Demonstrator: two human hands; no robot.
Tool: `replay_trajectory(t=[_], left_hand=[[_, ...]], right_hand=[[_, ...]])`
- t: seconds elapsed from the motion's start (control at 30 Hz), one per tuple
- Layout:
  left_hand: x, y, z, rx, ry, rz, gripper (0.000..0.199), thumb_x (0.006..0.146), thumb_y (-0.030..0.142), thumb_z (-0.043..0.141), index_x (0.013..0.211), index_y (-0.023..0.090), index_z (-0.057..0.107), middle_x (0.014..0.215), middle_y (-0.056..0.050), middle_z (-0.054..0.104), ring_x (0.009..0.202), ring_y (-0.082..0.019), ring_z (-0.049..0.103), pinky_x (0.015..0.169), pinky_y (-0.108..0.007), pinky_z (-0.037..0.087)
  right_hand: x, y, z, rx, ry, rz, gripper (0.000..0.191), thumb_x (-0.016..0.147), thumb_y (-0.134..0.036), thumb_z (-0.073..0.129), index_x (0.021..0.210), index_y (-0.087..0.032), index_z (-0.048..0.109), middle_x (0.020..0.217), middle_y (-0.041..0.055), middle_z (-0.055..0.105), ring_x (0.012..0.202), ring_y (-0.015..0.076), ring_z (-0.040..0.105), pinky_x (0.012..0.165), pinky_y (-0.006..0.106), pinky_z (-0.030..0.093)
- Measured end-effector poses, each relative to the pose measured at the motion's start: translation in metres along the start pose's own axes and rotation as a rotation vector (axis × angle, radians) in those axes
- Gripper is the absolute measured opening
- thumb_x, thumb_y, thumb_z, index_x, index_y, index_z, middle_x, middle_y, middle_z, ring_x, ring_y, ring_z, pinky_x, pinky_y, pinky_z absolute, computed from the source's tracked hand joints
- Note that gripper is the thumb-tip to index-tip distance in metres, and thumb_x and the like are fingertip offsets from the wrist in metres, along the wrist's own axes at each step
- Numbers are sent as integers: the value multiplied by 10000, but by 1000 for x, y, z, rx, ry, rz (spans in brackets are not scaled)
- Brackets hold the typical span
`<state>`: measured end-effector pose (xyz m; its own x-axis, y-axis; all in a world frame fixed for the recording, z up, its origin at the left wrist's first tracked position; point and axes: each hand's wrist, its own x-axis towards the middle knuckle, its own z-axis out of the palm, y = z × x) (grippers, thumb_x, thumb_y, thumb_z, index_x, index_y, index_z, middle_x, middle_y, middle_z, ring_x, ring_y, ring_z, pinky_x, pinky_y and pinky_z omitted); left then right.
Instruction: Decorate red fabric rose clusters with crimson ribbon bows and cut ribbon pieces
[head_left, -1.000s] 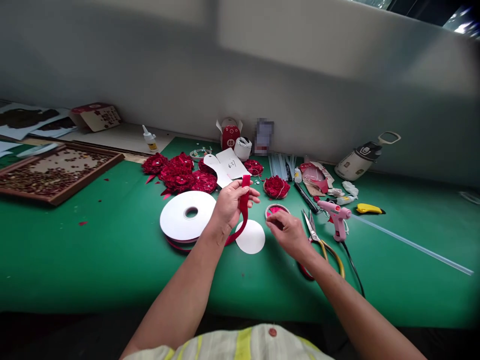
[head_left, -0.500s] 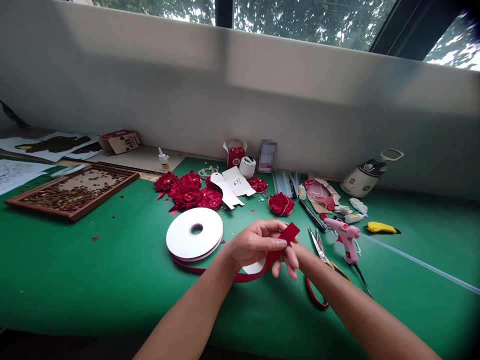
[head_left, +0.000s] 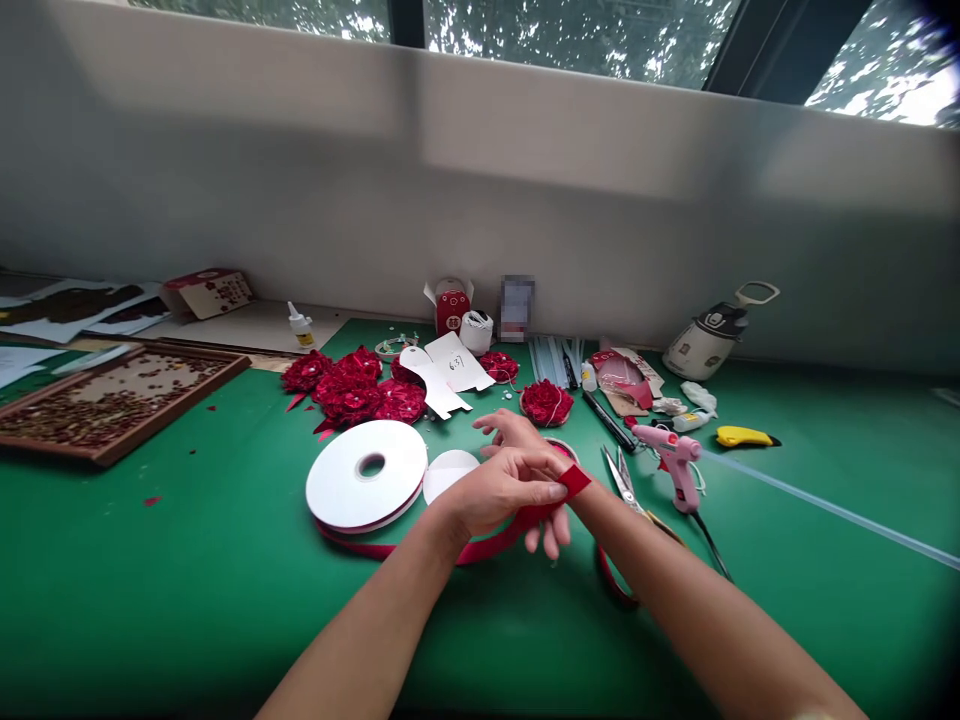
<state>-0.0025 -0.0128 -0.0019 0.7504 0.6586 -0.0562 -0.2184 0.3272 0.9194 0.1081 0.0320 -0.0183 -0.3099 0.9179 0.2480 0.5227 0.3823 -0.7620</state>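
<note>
Red ribbon [head_left: 491,547] in the head view curves from the white spool [head_left: 337,472], at nine o'clock from the left hand [head_left: 504,488], into that hand's snug thumb-and-finger pinch, its end jutting toward three o'clock. Just beyond, the right hand [head_left: 517,432] spreads its fingers loosely, apparently empty. Scissors [head_left: 628,494] lie at three o'clock, near the pink glue gun [head_left: 679,457].

Red ribbon [head_left: 487,548], white spool [head_left: 367,500], white disc [head_left: 444,476], deep red flowers [head_left: 349,395], pink glue gun [head_left: 676,458], green tabletop [head_left: 187,580]
</note>
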Motion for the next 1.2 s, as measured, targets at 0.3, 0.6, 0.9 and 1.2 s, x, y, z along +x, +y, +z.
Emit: replay_trajectory(t=[0.3,0.6,0.9,1.2], left_hand=[[15,-11,-8,23,431,4,174,812,298,593,892,158,530,637,-49,655,499,-117,597,448,-194,412],[31,-15,-11,171,485,-115,297,747,401,670,729,129,554,704,-116,691,559,-148,642,451,-198,429],[40,-19,-16,156,533,-153,221,744,317,621,659,145,511,533,-32,592,395,-65,468,353,-156,231],[25,-21,-22,97,404,-121,127,777,262,574,759,151,514,632,-54,632,452,-75,502,391,-169,274]], right_hand=[[-104,40,-92,-431,43,91,206,885,-286,462,957,-177,620,862,72,592,721,184,563,659,316,460],[-154,52,-82,-879,58,245,394,838,-352,534,1186,-166,541,889,124,530,820,271,533,659,351,452],[-148,56,-81,-861,25,409,521,795,-398,549,1254,-160,493,888,138,570,772,297,600,574,328,404],[-151,58,-80,-643,142,572,531,712,-302,558,1215,-133,531,911,138,622,774,281,609,639,348,438]])
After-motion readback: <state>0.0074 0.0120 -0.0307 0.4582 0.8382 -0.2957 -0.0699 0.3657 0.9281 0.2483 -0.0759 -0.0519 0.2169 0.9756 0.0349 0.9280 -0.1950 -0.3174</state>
